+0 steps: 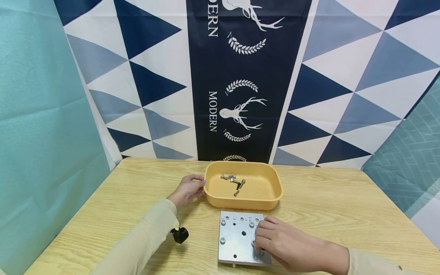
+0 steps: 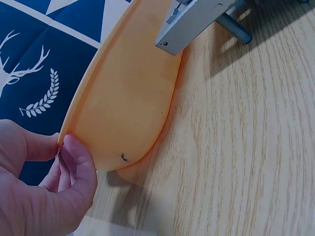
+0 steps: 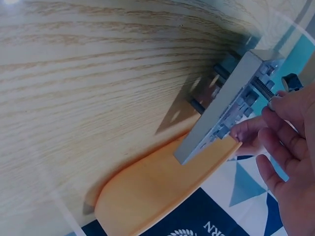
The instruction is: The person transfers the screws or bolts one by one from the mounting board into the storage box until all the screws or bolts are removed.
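My left hand (image 1: 188, 190) pinches the left rim of a yellow plastic tray (image 1: 240, 203), with thumb and fingers on either side of the edge in the left wrist view. Several bolts (image 1: 235, 181) lie loose inside the tray. In front of it is a metal plate (image 1: 237, 246) with holes and several bolts standing in it. At the plate's right side my right hand (image 1: 287, 242) pinches a bolt (image 3: 263, 89) between thumb and fingertips. Its threaded shaft points at the plate's upper face. Whether its tip sits in a hole I cannot tell.
The plate stands raised above the wooden table (image 1: 319, 194), with bolt shafts (image 3: 198, 106) protruding underneath. A black wrist camera (image 1: 179, 234) hangs at the left sleeve. Patterned cloth (image 1: 240, 76) rises behind the table's back edge.
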{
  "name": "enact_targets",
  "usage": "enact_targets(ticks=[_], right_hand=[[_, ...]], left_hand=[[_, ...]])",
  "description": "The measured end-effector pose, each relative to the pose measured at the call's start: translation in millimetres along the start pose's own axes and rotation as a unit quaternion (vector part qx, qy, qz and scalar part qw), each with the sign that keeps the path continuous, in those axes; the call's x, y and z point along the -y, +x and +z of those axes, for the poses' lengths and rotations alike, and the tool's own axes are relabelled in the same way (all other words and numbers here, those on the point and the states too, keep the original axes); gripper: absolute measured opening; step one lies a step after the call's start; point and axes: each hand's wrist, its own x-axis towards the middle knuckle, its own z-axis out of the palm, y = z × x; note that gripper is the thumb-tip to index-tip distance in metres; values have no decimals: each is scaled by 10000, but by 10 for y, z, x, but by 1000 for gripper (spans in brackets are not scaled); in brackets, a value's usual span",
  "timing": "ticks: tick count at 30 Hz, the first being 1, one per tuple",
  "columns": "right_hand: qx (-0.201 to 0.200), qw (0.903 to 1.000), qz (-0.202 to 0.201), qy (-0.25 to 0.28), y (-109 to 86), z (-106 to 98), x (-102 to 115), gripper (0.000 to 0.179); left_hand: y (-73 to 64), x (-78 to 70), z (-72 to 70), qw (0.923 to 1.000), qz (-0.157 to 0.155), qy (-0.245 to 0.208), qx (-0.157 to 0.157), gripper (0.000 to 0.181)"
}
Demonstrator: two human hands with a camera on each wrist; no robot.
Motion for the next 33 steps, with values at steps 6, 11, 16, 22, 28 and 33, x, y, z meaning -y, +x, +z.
enact_targets(ticks=[6, 11, 16, 22, 28, 33], right_hand=[[161, 9998, 36, -90, 17, -37, -20, 32], [-25, 9996, -94, -258, 43, -68, -58, 33], [-217, 9988, -153, -416, 80, -112, -116, 32], [-268, 9984, -125, -491, 128, -163, -188, 31], [-159, 9985, 2, -528, 166, -191, -286, 29], [-197, 9982, 33, -561, 192, -203, -380, 27]], left_hand=[[-16, -10, -1, 10000, 7, -30, -8, 23], [-17, -12, -4, 10000, 46, -35, 24, 22], [-9, -13, -4, 9999, 111, -33, 31, 22], [2, -10, -5, 9999, 110, 8, 14, 22], [12, -1, -4, 9999, 116, 0, 23, 22], [11, 7, -3, 9999, 114, -31, 36, 21]])
